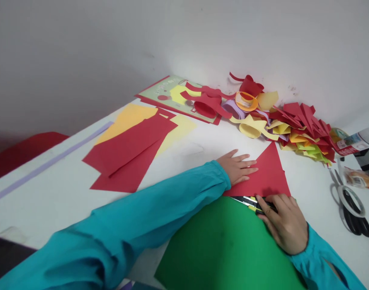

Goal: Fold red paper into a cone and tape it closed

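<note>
My left hand [238, 167] lies flat with fingers spread on a triangular-looking piece of red paper [270, 173]. In my right hand [285, 219] is a utility knife [256, 204] with yellow and black parts, lying along the red paper's near edge. The knife's blade end points left; its tip is partly tucked by the paper's edge. Under the knife and nearer to me spreads a large green sheet [220, 245]. My right fingers wrap round the knife's body and hide part of it.
Cut red paper pieces [132, 149] and orange paper [130, 117] lie left. A purple strip [54, 159] runs along the table edge. Behind are a book [163, 90] and piled paper shapes [305, 125]. Scissors [355, 217], a tape roll [351, 201] and a bottle [357, 141] stand right.
</note>
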`<state>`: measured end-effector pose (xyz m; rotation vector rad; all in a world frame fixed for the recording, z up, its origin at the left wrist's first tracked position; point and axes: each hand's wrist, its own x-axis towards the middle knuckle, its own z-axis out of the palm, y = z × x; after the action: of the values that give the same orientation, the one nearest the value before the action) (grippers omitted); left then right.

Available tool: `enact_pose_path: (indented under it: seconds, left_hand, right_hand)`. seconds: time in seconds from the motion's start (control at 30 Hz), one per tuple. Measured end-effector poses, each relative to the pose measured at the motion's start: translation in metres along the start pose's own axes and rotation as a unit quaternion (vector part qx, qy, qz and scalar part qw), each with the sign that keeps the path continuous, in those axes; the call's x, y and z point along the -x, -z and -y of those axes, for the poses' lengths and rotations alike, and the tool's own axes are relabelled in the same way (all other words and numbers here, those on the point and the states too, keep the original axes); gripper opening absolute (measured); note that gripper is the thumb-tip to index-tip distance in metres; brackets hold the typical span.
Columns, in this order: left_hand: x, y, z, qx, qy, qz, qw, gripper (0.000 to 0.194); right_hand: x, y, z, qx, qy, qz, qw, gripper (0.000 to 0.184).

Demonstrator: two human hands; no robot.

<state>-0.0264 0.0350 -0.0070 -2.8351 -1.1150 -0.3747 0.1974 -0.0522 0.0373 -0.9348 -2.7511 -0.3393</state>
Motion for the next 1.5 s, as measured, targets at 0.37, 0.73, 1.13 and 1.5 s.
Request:
enact_pose_path:
  seconds: [0.37,0.73,1.13,1.5]
  left_hand:
    - [-0.0004,0.0044,-0.0001,0.014,0.007,0.032,0.999,0.043]
    - [-0.0002,0.0033,-0.0005,0.009,0.001,0.011,1.000,0.042]
    - [0.0006,-0.0003,-0.0004,0.008,0.003,-0.009,1.000,0.041]
    - [0.0005,0.0019,-0.0009,0.020,0.005,0.001,1.000,0.041]
  right_hand:
    - [-0.0024,0.0007,0.0011,0.002,0.004,0.008,1.000,0.036]
    - [-0.0063,0.0019,-0.0002,0.009,0.015,0.001,1.000,0.034]
    - [-0.0070,0.0001,0.0007,0.004,0.025,-0.008,1.000,0.034]
    - [-0.0064,-0.0026,0.0053,0.020,0.006,-0.004,1.000,0.037]
